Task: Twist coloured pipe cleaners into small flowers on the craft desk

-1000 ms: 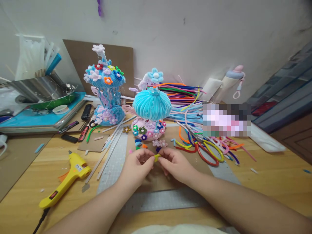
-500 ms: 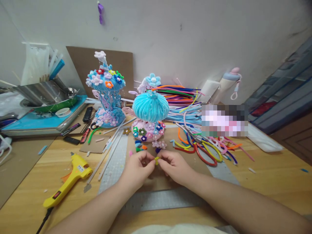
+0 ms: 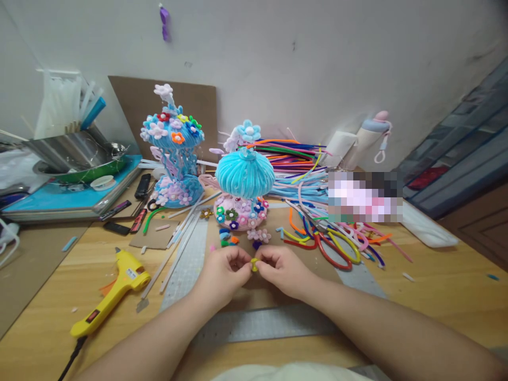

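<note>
Between the fingertips of both hands is a small yellow piece of pipe cleaner (image 3: 254, 264), bent into a compact shape. My left hand (image 3: 227, 270) pinches it from one side, and my right hand (image 3: 282, 269) pinches it from the other. Just beyond my fingers stands a turquoise pipe-cleaner jellyfish (image 3: 245, 177) whose pink base (image 3: 242, 214) carries many small flowers. Two pale pink flowers (image 3: 259, 235) and a few coloured coils (image 3: 227, 238) lie in front of that base. A dark blue piece (image 3: 257, 245) is partly hidden behind my right fingers.
A yellow glue gun (image 3: 115, 291) lies at left with its cord. Red-and-yellow-handled scissors (image 3: 333, 248) rest among loose pipe cleaners (image 3: 301, 174) at right. Another flowered jellyfish (image 3: 172, 143) stands back left, near a metal bowl (image 3: 75, 153). A grey cutting mat (image 3: 273, 324) lies beneath cardboard.
Both hands stay almost in place. The yellow piece has turned slightly between the fingertips and shows a little more of itself.
</note>
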A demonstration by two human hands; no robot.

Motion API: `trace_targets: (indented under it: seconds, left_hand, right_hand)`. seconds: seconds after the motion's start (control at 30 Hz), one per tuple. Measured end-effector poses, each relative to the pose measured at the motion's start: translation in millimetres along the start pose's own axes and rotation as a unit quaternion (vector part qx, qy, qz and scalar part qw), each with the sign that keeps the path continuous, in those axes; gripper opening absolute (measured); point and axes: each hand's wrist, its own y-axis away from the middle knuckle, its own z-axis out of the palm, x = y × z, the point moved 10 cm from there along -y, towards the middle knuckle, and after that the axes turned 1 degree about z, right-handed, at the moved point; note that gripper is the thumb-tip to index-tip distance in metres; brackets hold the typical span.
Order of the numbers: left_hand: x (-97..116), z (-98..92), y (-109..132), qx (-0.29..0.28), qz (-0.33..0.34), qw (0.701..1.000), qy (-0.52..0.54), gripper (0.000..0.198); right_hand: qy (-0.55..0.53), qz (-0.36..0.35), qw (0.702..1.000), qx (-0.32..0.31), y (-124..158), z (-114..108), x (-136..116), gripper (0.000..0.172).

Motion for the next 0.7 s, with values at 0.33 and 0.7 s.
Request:
trace_targets:
  seconds: [0.33, 0.7]
  left_hand:
    - [-5, 0.0, 3, 0.07, -0.014, 0.997, 0.018, 0.008]
    - [-14, 12.4, -2, 0.01, -0.083, 0.966, 0.244, 0.019]
  right_hand:
    - [0.033, -0.001, 0.998, 0.05, 4, 0, 2, 0.019]
    - [-0.075, 0.042, 0.996, 0.028, 2, 3, 6, 0.013]
